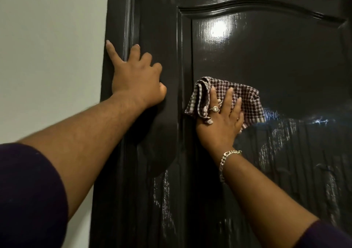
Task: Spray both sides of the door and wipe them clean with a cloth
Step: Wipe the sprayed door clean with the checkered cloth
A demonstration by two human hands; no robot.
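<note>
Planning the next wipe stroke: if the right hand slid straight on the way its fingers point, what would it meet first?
Nothing raised at first: the right hand and cloth point up the door panel; its arched moulding comes first.

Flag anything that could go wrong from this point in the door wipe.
The left hand rests by the door edge, index finger across the frame moulding; if the door swings, the fingers could get pinched. The right hand presses a bunched cloth flat-fingered, so it could slip loose on the glossy surface. Wet streaks below may dry as smears.
</note>
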